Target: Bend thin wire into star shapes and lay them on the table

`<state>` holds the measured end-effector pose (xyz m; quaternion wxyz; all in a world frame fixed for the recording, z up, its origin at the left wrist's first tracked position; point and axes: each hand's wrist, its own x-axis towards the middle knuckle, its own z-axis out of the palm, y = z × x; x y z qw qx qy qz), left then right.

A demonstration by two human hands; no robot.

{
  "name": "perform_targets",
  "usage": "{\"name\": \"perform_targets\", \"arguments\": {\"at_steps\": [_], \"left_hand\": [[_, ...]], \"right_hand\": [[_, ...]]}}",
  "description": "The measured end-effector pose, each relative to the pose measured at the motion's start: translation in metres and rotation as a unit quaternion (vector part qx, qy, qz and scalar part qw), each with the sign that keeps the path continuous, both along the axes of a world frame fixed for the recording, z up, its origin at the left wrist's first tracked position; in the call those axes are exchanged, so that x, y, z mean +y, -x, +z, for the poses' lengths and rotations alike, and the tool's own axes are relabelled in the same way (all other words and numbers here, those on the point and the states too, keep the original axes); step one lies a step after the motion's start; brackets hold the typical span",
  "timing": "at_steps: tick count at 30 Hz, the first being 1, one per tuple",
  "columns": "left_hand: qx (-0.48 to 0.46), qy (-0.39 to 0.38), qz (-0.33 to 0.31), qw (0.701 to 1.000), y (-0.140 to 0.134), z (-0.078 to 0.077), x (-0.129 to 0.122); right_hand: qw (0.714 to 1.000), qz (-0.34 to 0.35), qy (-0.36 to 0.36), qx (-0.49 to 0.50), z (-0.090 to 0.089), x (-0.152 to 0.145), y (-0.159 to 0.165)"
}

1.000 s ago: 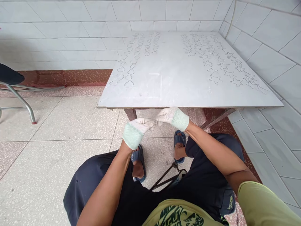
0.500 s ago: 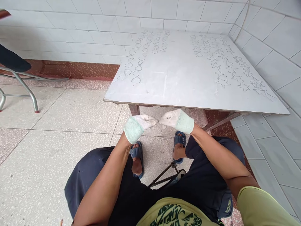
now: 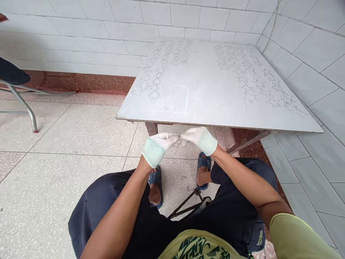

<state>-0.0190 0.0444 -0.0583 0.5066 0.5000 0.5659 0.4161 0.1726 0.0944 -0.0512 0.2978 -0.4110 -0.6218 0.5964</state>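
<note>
Left hand and right hand are meeting fingertip to fingertip, just short of the near edge of the desk. Both are pinching a thin wire, whose loose part is hanging beneath the fingers, over the speckled floor. Exact contact points: hidden by the fingertips. Judgement: the step in hand seems to be working the wire by small finger movements; steadying one side while turning the other should be keeping the curve clean, and excess force would likely be kinking so fine a strand. Materials: white knit gloves, pale green cuffs. The smooth, pale desk is carrying thin dark outlines: pointed stars rightward, rounded loops leftward.
</note>
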Motion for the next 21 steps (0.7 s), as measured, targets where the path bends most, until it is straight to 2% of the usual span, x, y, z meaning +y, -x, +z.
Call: {"name": "perform_targets", "arguments": {"at_steps": [4,12,18,21], "left_hand": [[-0.058,0.005,0.023,0.998,0.001,-0.004,0.001],[-0.047,0.014,0.023,0.999,0.007,-0.01,0.009],[-0.023,0.008,0.027,0.999,0.006,-0.005,0.006],[-0.015,0.009,0.027,0.999,0.006,-0.005,0.005]], "right_hand": [[1.0,0.003,0.0,0.001,-0.001,-0.002,0.001],[0.998,0.037,-0.002,-0.056,-0.001,0.001,0.005],[0.998,0.04,0.04,-0.008,-0.01,0.005,0.007],[0.999,0.04,0.026,-0.027,-0.008,0.004,0.005]]}}
